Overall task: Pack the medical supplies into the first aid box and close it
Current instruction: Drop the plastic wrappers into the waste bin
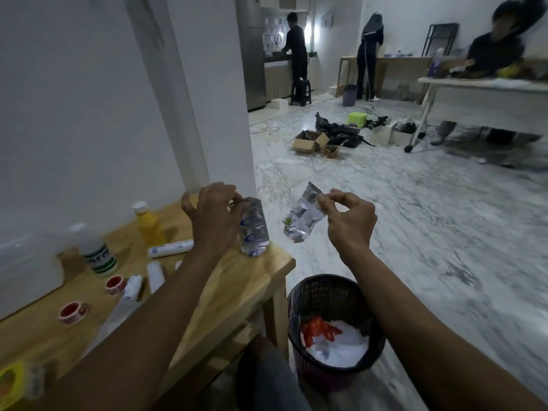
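My left hand (213,215) grips a silver blister pack (254,229) with blue marks, held over the right end of the wooden table (237,280). My right hand (347,218) pinches a second, crumpled silver blister strip (302,218) by its top, hanging in the air past the table edge, above the floor. On the table lie several white bandage rolls (170,248), two red tape rolls (114,284), a yellow bottle (148,225) and a white bottle with a green label (98,250). A translucent white box (26,259) stands at the far left.
A black mesh waste bin (335,292) with white and red rubbish stands on the marble floor right of the table. A white wall rises behind the table. Cardboard boxes and bags (326,137) lie farther off; three people work at counters in the background.
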Motion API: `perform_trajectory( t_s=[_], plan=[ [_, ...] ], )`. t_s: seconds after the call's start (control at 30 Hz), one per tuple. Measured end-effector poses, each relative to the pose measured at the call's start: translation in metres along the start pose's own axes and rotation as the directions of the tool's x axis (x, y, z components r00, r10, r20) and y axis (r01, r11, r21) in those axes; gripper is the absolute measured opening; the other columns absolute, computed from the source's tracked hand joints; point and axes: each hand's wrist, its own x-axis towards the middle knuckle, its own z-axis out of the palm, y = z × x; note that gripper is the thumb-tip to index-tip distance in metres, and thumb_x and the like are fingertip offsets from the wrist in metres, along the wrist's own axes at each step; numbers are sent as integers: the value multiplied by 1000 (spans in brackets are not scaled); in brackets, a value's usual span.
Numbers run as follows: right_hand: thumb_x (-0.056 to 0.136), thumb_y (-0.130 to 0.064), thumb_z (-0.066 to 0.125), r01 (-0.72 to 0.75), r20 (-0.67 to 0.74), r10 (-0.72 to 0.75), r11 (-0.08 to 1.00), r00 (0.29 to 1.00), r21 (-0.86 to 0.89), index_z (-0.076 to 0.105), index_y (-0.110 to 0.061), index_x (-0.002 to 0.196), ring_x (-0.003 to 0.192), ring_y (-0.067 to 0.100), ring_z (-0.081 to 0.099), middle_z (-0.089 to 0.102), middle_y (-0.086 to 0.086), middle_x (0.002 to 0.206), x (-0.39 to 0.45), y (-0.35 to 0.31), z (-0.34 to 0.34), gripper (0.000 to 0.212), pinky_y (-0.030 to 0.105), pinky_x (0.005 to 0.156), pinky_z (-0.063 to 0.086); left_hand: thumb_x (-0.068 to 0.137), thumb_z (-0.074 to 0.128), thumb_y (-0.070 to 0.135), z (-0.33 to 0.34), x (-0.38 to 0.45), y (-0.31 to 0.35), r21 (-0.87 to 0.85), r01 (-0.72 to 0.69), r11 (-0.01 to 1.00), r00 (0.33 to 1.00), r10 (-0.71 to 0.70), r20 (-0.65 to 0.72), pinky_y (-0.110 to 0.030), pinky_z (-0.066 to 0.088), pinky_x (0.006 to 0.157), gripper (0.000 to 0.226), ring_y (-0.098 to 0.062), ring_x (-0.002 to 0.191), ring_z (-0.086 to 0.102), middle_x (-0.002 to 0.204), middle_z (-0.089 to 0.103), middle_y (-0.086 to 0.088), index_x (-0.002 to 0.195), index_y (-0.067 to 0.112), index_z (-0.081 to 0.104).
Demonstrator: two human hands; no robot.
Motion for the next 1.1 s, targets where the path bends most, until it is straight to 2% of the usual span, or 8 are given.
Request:
perform_trajectory(
  t_s=[0.07, 0.13, 0.27, 0.47, 0.83, 0.97, 1.03, 1.1],
  plan=[
    [77, -27, 80, 16, -43, -17, 1000, 999, -12, 71, -28, 73, 102, 11, 67, 73, -5, 102, 12, 1, -18, 10, 37, 100, 47, 81, 68, 31, 12, 3, 21, -80, -61, 995, 998, 61, -6, -53, 28, 106, 16, -25, 115, 58, 105, 71, -2, 78, 16, 71],
    [77, -26, 79, 19, -78, -21, 999, 997, -26, 69, -30, 71, 104, 11, 67, 73, -5, 100, 23, 6, -37, 13, 40, 102, 46, 78, 71, 25, 27, 4, 45, -189, -95, 977, 995, 96, -1, -40, 40, 94, 19, -30, 102, 62, 94, 71, -12, 75, 6, 70],
    [77, -22, 78, -6, -130, -3, 998, 991, -67, 69, -30, 69, 112, 10, 64, 74, 1, 106, 39, 29, -71, 14, 37, 103, 46, 78, 76, 11, 69, -9, 93, -312, -68, 947, 994, 93, 64, -34, 44, 78, 16, -29, 89, 62, 82, 67, -14, 71, 1, 67],
    [78, -24, 78, -128, -162, 107, 984, 981, -126, 70, -24, 73, 116, 15, 62, 70, 2, 120, 49, 84, -102, 10, 20, 94, 39, 84, 71, 11, 145, -45, 126, -344, 24, 939, 981, 44, 188, -24, 30, 64, 20, -20, 80, 53, 77, 60, -7, 69, 1, 61],
    [83, -25, 76, -334, -104, 317, 909, 943, -251, 73, -10, 84, 119, 20, 60, 69, 7, 120, 27, 205, -82, 15, 18, 88, 35, 87, 68, 9, 246, -122, 80, -206, 222, 953, 886, -109, 450, -22, 26, 63, 21, -18, 75, 48, 76, 60, -8, 69, -1, 61],
    [85, -20, 74, -383, -87, 374, 873, 923, -302, 72, -2, 82, 92, 18, 67, 73, 11, 101, 21, 233, -70, 18, 10, 68, 34, 84, 69, 3, 275, -140, 60, -121, 248, 961, 838, -150, 525, -24, 23, 59, 20, -17, 71, 45, 72, 54, -2, 67, 3, 59],
    [84, -23, 76, -416, -89, 409, 854, 908, -313, 71, -5, 79, 79, 18, 67, 73, 6, 84, 19, 249, -64, 18, 20, 69, 44, 82, 69, 1, 287, -146, 51, -81, 252, 964, 821, -169, 545, -27, 30, 59, 17, -16, 69, 47, 72, 58, -3, 67, 3, 62],
    [83, -24, 76, -428, -90, 424, 839, 901, -336, 70, -10, 75, 62, 7, 58, 64, -4, 67, 17, 264, -59, 18, 25, 65, 44, 82, 71, 4, 296, -151, 44, -61, 264, 963, 809, -186, 557, -29, 39, 60, 15, -16, 68, 49, 73, 60, -2, 69, 4, 65]
  ],
)
